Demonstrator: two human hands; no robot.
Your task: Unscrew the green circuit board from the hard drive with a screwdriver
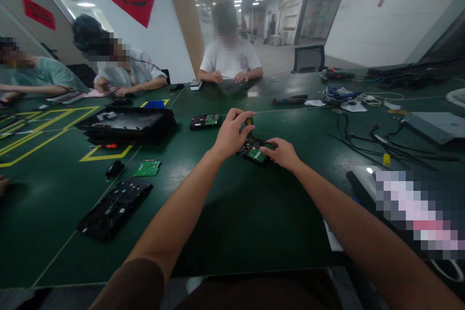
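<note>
Head view, single frame: I logged both bare hands out over the middle of the green table [232, 223], well in from the near edge. Left hand [231, 133] was raised just above a hard drive [255, 149] that lay circuit-board side up on the table, with thumb and fingertips pinched together on a small yellow-and-black tool [249, 120]; I could not tell whether its tip touched the drive. Right hand [284, 153] rested on the drive's right end, fingers pressed against its edge, steadying it rather than closing around it. A second hard drive [205, 121], also board up, lay just beyond and to the left of the left hand. Further toward the left edge I noted a stack of black trays [127, 125] inside yellow floor-style markings, a red-handled screwdriver [108, 146] in front of the stack, a loose green circuit board [147, 168], and a black drive cover [114, 208] lying flat nearer the near edge. A tangle of black cables [378, 143] ran along the right side. Three other people sat at the far edge, each with hands on the table, well apart from mine.
</note>
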